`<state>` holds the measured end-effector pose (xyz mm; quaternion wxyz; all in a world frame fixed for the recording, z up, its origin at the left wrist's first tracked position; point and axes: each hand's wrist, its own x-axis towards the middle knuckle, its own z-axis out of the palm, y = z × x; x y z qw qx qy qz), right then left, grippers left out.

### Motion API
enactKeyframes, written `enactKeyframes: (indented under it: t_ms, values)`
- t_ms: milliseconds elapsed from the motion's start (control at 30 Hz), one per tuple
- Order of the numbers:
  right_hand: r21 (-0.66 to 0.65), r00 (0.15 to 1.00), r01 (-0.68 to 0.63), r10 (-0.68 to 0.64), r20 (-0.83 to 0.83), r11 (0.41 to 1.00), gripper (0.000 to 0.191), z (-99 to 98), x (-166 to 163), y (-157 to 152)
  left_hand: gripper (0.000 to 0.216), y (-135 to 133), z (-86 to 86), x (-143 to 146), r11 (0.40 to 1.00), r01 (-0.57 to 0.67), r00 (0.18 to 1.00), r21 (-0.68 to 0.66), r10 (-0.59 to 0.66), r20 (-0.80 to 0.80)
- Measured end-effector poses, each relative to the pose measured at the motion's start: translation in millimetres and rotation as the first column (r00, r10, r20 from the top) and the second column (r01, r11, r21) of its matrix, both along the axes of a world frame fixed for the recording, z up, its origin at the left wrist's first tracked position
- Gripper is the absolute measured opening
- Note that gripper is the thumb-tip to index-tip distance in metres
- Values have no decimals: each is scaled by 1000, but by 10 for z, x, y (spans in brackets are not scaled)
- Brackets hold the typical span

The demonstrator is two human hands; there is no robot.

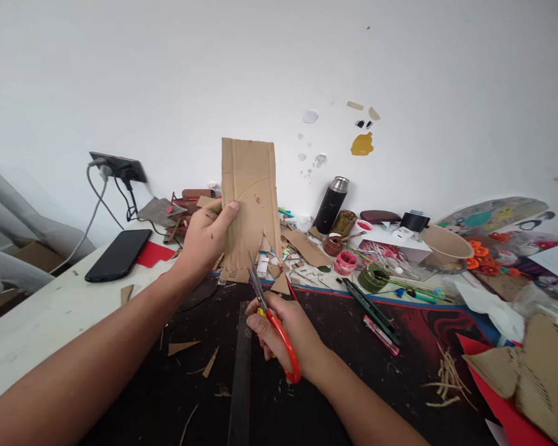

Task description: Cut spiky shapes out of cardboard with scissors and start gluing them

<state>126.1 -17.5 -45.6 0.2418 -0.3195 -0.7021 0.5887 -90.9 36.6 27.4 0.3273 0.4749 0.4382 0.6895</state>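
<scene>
My left hand point(210, 234) pinches the left edge of a piece of brown cardboard point(250, 176), thumb in front, and holds it upright above the table. A notch is cut into the cardboard's lower edge, and a curved line runs across its middle. In my right hand point(286, 331) is a pair of scissors point(286, 347) with red-orange and yellow handles. Their blades point up at the cardboard's bottom edge; whether they touch it I cannot tell. Below lies a dark metal ruler point(240, 378), with cardboard scraps point(183, 347) beside it on the dark mat.
A black phone point(118, 255) lies at left on the white table. Behind stand a black thermos point(331, 204) and open paint jars point(345, 262). A green utility knife point(371, 310) rests at right, near cardboard strips point(447, 378) and a larger cardboard piece point(539, 371).
</scene>
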Motion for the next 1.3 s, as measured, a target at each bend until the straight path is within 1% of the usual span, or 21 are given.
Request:
enactKeyframes:
  t_ms: [200,367,500,600,900,1067,1300]
  values:
    - [-9,1000,5,-5,-13,1000,36,-26,-11,8,42,12,-26,-17,1000,8,1000,16,-8,-4]
    - [-13,1000,16,-16,-11,1000,36,-56,-21,2,46,9,-18,-8,1000,-20,1000,-5,20,-10]
    - [-15,1000,20,-20,-12,1000,35,-72,-21,-1,46,7,-14,-7,1000,1,1000,2,-1,-4]
    - [-14,1000,25,-25,-14,1000,36,-67,-18,1,44,4,-8,-2,1000,8,1000,19,-8,-3]
    - [-10,1000,19,-19,7,1000,32,-21,-15,6,45,-13,13,20,1000,-4,1000,12,4,1]
    - [16,1000,8,-8,9,1000,30,-18,-14,5,44,-16,3,22,1000,19,1000,3,-19,5]
    - [0,1000,14,-14,-5,1000,33,-30,-13,6,43,-16,17,24,1000,1,1000,3,-1,10]
